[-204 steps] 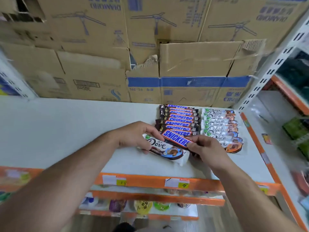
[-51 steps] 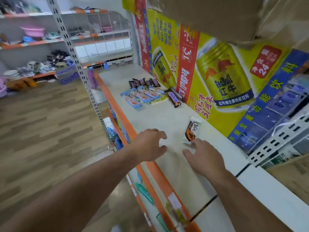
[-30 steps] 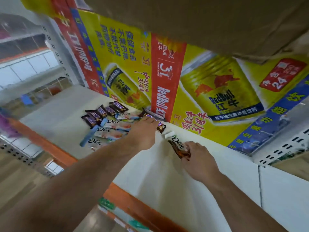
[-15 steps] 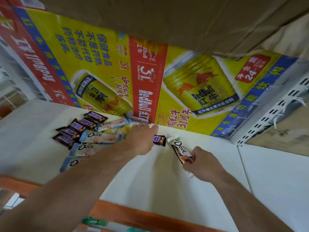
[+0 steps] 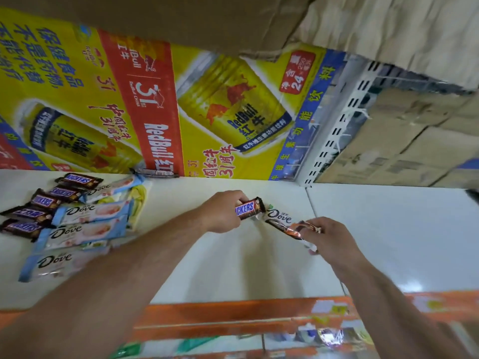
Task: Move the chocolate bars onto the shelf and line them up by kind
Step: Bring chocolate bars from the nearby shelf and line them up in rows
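Landmark: a yellow-and-red Red Bull banner (image 5: 160, 112) is standing along the back of the white shelf (image 5: 233, 268); every place below is being given from it.
Left hand (image 5: 223, 212): is curling its fingers round one end of a Snickers bar (image 5: 248, 209), just in front of the banner's right half; the bar's free end is pointing right.
Right hand (image 5: 329, 235): is pinching the near end of a brown Dove bar (image 5: 281, 220) between fingers and thumb, in front of the banner's right end.
Brown Dove bar: is lying slantwise, its far end reaching toward the Snickers bar's free end (the two wrappers are looking close; contact cannot be confirmed).
Loose Snickers bars (image 5: 44, 203): are lying in a ragged diagonal row in front of the banner's left end.
Light-blue Dove bars (image 5: 88, 224): are lying just right of that row, overlapping one another.
Single dark bar (image 5: 155, 172): is lying at the banner's foot, under its red stripe; the label is too blurred to read.
Orange strip (image 5: 220, 314): is running along the shelf edge farthest from the banner.
Cardboard (image 5: 181, 19): is hanging over the banner's top.
Slotted post (image 5: 334, 141): is standing at the banner's right end.
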